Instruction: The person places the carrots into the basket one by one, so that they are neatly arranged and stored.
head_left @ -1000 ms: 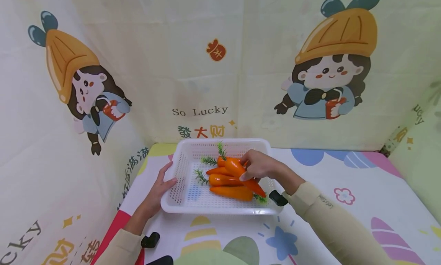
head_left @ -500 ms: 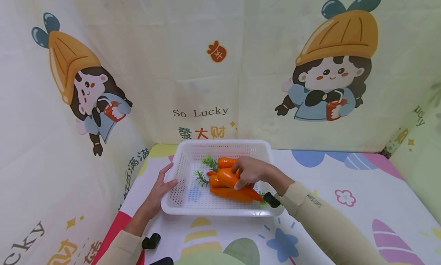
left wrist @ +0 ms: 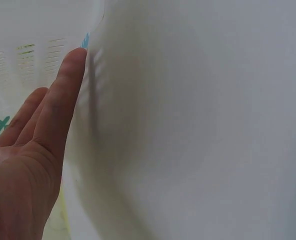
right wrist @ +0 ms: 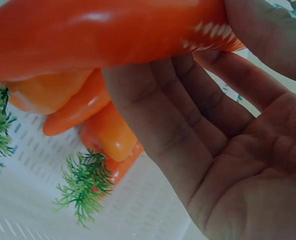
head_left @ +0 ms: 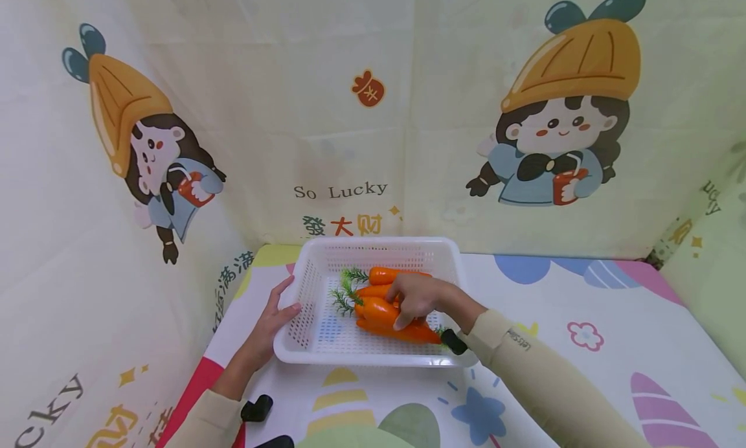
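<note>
Several glossy orange carrots with green leafy tops lie in a white perforated plastic basket (head_left: pixel 375 359). My right hand (head_left: pixel 421 295) reaches into it from the right, thumb and fingers gripping one carrot (head_left: pixel 380 313) on top of the pile. The right wrist view shows this carrot (right wrist: pixel 108 35) close up, thumb over it and fingers below. A far carrot (head_left: pixel 382 276) lies behind the hand, which partly covers the pile. At the basket's left side, my left hand (head_left: pixel 269 322) rests with extended fingers (left wrist: pixel 63 100) along the outer wall and thumb at the rim.
The basket stands on a table with a colourful printed cloth (head_left: pixel 548 364), close to the back wall. A pale printed curtain (head_left: pixel 431 124) encloses the back and sides. A black object (head_left: pixel 276 442) shows at the bottom edge.
My right hand has moved left and nearer with the gripped carrot, whose leafy top now lies beside the others at the left. The far carrot shows more. My left hand has stayed put.
</note>
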### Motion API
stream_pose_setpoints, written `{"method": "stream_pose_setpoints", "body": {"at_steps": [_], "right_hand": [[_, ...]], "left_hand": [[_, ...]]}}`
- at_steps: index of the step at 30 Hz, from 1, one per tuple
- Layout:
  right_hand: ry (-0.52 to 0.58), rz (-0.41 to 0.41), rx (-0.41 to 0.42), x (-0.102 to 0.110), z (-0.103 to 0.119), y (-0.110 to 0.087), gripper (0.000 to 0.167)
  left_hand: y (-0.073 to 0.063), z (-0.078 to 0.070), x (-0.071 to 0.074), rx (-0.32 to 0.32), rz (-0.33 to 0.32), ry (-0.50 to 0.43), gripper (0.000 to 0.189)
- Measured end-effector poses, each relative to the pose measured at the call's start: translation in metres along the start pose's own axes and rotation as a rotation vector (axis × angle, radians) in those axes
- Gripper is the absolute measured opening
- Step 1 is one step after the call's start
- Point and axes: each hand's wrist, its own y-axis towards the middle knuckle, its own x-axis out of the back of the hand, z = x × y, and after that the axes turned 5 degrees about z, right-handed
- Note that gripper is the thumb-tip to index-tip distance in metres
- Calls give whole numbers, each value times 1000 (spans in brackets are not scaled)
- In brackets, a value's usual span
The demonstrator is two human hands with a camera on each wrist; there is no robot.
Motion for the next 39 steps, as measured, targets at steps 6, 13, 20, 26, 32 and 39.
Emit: {"method": "stream_pose_setpoints", "body": {"at_steps": [6,13,20,26,32,39], "right_hand": [[-17,13,23,-4,0,2,23],[-23,9,-25,-6,2,-1,23],[-17,1,-33,-8,2,1,27],[-11,11,-39,-9,2,3,27],[-2,9,-34,-10,0,4,26],[-3,21,-38,-11,-1,5,28]], "left_hand": [[-2,1,1,3,-6,8,73],[-1,-1,-1,8,-2,0,72],[-1,-1,-1,11,-3,-5,73],[-1,-1,-1,10,5,-13,73],[-2,-1,-1,12,6,-7,73],[-1,-2,-2,9,3,-3,73]]}}
